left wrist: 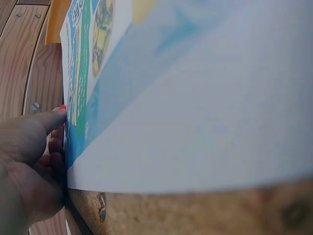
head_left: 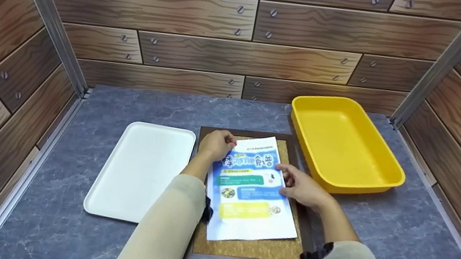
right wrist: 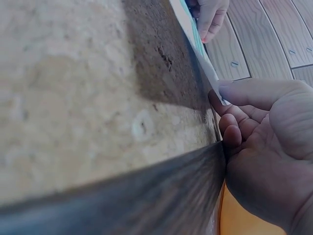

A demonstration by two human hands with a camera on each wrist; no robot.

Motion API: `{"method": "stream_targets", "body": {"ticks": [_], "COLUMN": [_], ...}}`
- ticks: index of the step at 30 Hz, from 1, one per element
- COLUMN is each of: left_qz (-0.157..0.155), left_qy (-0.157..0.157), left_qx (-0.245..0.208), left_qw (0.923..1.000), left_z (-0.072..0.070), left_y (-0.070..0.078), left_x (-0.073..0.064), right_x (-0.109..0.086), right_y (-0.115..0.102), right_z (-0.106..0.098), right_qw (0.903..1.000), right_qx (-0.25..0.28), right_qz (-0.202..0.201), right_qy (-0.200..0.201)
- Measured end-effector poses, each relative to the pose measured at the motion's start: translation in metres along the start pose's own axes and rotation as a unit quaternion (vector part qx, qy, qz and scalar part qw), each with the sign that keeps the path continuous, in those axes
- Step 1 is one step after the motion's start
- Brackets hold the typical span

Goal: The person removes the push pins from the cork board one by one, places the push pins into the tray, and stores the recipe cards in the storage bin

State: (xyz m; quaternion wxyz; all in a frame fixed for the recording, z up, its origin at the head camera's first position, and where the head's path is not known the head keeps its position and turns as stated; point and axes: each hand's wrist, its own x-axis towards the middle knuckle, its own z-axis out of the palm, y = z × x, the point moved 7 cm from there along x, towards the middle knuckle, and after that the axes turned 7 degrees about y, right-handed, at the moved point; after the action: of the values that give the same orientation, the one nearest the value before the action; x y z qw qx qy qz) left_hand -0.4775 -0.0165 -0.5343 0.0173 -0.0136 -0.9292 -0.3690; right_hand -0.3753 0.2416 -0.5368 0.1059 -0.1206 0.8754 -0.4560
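A printed paper sheet (head_left: 255, 192) with blue, green and yellow blocks lies over a cork board (head_left: 239, 252) in a dark wooden frame. At the sheet's upper left, my left hand (head_left: 215, 144) pinches a small red push pin (head_left: 234, 144) between thumb and fingers. Most of that pin is hidden by the fingertips. My right hand (head_left: 302, 187) pinches the sheet's right edge, thumb on top and finger beneath. In the right wrist view, the paper edge (right wrist: 208, 68) stands lifted off the cork (right wrist: 88, 98) and casts a shadow on it.
A white tray (head_left: 144, 171) lies left of the board, beside my left forearm. The deep yellow tray (head_left: 346, 147) stands at the back right, close to the board's frame. Wood-patterned walls (head_left: 197, 15) enclose the grey marbled table (head_left: 147, 105).
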Motion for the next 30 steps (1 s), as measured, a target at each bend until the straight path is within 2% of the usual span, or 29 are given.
{"method": "stream_targets", "body": {"ticks": [9,16,30], "left_qz": [0.003,0.023,0.01], "left_qy": [0.001,0.005,-0.003], "left_qx": [0.002,0.021,0.014], "left_qw": [1.0,0.9995,0.9998], "left_z": [-0.0005,-0.0004,0.0004], "left_y": [0.0017,0.0044,0.0057], "left_x": [0.0001,-0.0007,-0.0034], "right_x": [-0.0015,-0.0028,-0.0022], "right_y": [-0.0011,-0.003,0.0016], "right_z": [-0.0007,0.0,0.0001], "right_qw": [1.0,0.9999,0.9998], "right_qx": [0.002,0.008,-0.016], "right_qz": [0.008,0.004,0.013], "right_qy": [-0.002,-0.008,-0.002]}}
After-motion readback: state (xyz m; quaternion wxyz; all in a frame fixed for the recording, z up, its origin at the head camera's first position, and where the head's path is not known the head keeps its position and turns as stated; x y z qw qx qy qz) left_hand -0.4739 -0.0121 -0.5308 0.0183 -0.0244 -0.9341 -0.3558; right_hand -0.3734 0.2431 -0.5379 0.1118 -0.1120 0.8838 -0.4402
